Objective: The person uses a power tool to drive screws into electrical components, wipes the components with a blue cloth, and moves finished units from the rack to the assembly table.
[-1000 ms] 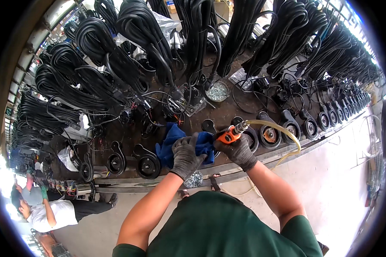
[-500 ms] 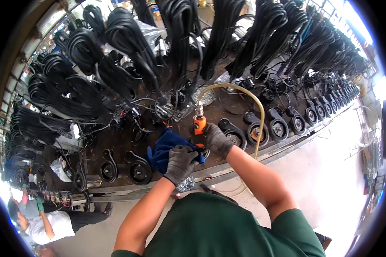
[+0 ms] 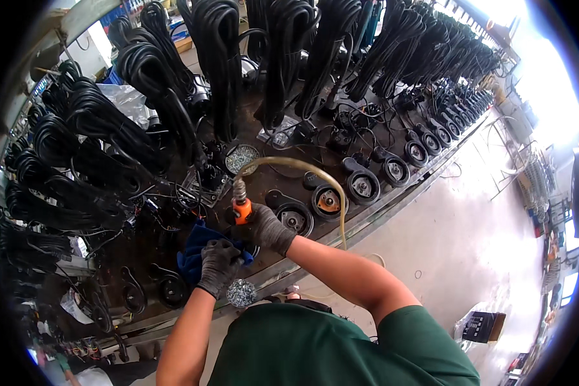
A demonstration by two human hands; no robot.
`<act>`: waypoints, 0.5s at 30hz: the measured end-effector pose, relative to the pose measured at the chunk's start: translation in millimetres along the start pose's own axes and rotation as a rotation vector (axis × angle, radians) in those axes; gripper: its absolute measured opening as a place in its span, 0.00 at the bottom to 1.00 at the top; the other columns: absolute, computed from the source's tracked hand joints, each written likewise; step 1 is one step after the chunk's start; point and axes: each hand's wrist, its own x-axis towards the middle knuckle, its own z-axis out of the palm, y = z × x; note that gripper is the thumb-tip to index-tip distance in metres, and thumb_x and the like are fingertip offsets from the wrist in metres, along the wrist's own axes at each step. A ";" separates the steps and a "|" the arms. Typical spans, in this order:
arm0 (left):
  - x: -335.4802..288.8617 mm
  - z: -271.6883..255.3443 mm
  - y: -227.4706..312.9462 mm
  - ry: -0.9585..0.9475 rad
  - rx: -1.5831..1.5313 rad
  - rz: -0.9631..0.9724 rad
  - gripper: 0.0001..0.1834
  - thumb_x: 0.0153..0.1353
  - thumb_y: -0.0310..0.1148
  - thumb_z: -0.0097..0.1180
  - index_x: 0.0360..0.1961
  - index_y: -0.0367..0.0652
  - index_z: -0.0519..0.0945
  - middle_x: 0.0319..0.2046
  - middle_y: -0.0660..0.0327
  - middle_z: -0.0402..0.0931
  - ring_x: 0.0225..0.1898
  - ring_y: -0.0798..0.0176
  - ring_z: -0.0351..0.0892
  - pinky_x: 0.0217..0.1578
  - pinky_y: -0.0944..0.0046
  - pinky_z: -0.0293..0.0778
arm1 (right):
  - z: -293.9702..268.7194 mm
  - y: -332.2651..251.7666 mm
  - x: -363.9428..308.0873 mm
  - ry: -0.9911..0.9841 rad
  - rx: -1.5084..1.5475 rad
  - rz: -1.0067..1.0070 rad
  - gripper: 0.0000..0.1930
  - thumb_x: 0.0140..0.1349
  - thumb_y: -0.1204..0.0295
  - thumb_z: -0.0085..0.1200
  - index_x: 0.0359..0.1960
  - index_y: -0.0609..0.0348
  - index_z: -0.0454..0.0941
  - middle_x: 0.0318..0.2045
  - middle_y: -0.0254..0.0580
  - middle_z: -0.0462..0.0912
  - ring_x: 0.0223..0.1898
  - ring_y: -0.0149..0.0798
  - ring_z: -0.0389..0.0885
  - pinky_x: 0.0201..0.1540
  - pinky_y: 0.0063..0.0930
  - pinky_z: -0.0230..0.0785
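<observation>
Gripped in my right hand (image 3: 271, 230), in a dark grey knit glove, is an orange air screwdriver (image 3: 241, 211). A yellowish air hose (image 3: 302, 162) arcs from its top to the right; its tip is hidden low beside the cloth. My left hand (image 3: 217, 265), gloved alike, is closed over a blue cloth (image 3: 193, 248) just left of the tool; what the fingers pinch is hidden. Part of a round black housing (image 3: 254, 251) shows under the hands. Right of them lies another round black housing with a tab (image 3: 294, 219).
More black housings (image 3: 362, 185) line the bench edge on both sides. A dish of small screws (image 3: 241, 159) stands behind the tool; another dish of metal bits (image 3: 241, 293) sits at the front edge. Bundled black cables (image 3: 215, 64) hang along the back. A box (image 3: 482, 327) stands on the floor.
The whole view has shifted, so bench and hands appear further left. Both hands keep their places at the cloth, the right one still holding the air screwdriver.
</observation>
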 end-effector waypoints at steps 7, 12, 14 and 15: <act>3.5 0.8 4.4 -0.021 -0.015 -0.045 0.13 0.46 0.40 0.72 0.35 0.55 0.89 0.44 0.63 0.81 0.52 0.48 0.74 0.52 0.46 0.70 | -10.2 -4.0 17.3 -0.014 -0.173 0.004 0.20 0.57 0.72 0.71 0.50 0.61 0.79 0.40 0.36 0.86 0.41 0.29 0.80 0.48 0.30 0.76; 1.4 8.4 11.3 0.184 0.010 -0.048 0.09 0.45 0.31 0.68 0.31 0.50 0.86 0.39 0.59 0.81 0.48 0.46 0.76 0.50 0.46 0.71 | -5.7 26.3 18.4 -0.030 -0.090 0.222 0.21 0.54 0.71 0.72 0.48 0.63 0.80 0.38 0.39 0.86 0.39 0.32 0.82 0.45 0.31 0.77; 1.7 4.6 11.8 0.220 -0.012 -0.029 0.08 0.46 0.30 0.67 0.31 0.49 0.86 0.39 0.58 0.81 0.47 0.46 0.77 0.50 0.46 0.71 | -3.0 6.8 4.7 0.076 0.190 0.323 0.19 0.53 0.73 0.71 0.45 0.65 0.80 0.36 0.42 0.85 0.38 0.35 0.83 0.44 0.32 0.78; 8.4 4.0 20.9 0.229 -0.046 0.037 0.07 0.47 0.29 0.65 0.31 0.48 0.85 0.40 0.57 0.81 0.47 0.46 0.77 0.49 0.46 0.72 | -17.7 42.8 5.5 0.185 0.095 0.301 0.18 0.54 0.73 0.70 0.44 0.64 0.80 0.36 0.41 0.85 0.36 0.36 0.84 0.42 0.32 0.78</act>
